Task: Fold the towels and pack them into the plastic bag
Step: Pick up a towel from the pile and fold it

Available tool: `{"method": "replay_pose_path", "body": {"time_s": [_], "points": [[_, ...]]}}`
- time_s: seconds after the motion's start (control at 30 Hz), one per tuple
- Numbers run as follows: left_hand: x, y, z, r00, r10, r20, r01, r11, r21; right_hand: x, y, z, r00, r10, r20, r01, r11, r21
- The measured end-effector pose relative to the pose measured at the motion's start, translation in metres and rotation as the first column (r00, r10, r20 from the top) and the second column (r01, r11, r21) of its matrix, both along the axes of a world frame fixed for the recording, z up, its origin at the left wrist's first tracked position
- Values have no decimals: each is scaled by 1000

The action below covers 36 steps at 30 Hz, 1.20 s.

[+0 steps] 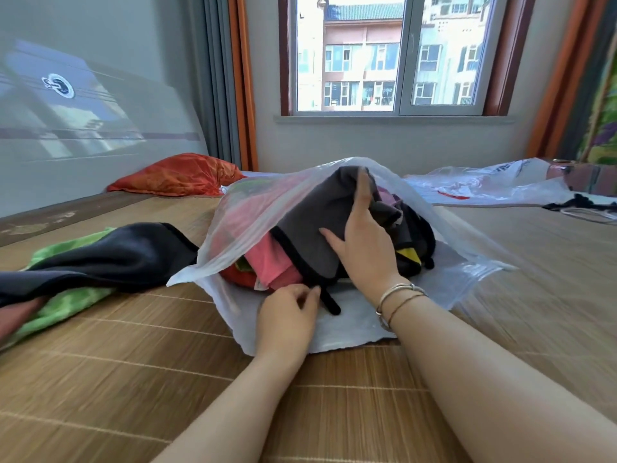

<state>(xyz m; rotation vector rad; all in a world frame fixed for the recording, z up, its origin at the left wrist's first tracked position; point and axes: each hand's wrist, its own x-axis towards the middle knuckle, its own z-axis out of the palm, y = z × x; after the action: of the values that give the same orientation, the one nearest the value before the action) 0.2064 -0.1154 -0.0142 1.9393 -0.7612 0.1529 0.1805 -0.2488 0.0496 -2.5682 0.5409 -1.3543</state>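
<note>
Bamboo matting [117, 379] covers the bed, where mid-frame a clear plastic bag [267, 208] lies open, stuffed with pink and dark towels; the right hand [364, 242] spreads flat on the grey towel [320, 208] inside, while the left hand [287, 315] pinches its black trim at the mouth.

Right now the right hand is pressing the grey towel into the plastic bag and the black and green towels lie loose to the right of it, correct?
Not quite: the head view shows the black towel and green towel lying left of the plastic bag. The right hand is on the grey towel.
</note>
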Motion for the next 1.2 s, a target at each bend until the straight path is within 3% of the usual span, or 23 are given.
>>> {"method": "replay_pose_path", "body": {"time_s": [0.03, 0.1, 0.13, 0.2, 0.4, 0.73, 0.93, 1.07, 1.2], "points": [[-1, 1, -1, 998, -5, 69, -6, 987, 162, 4, -1, -1, 999, -17, -42, 14, 997, -73], [-5, 1, -3, 987, -52, 151, -41, 832, 554, 14, -2, -7, 987, -82, -135, 52, 975, -216], [-7, 1, -3, 984, -77, 163, -51, 747, 663, 19, -3, -10, 975, -114, -191, 69, 971, -228], [-9, 1, -4, 980, -113, 162, -46, 669, 742, 31, -9, -12, 951, -124, -285, 77, 982, -171], [-9, 1, -4, 984, -118, 132, -34, 609, 792, 73, -22, 16, 890, -58, -453, 106, 991, 81], [-13, 4, -1, 981, -140, 138, -34, 569, 822, 88, -12, 14, 870, -191, -454, 261, 961, 95], [-11, 4, -3, 985, -120, 126, -15, 665, 747, 65, -23, 24, 867, -30, -498, 114, 984, 139], [-21, 12, 6, 979, -118, 165, -14, 771, 636, 22, -16, 19, 885, -68, -460, 78, 997, 4], [-50, 39, 22, 988, -121, 92, 53, 840, 540, -28, 9, 11, 854, -42, -519, 51, 999, 3]]}}
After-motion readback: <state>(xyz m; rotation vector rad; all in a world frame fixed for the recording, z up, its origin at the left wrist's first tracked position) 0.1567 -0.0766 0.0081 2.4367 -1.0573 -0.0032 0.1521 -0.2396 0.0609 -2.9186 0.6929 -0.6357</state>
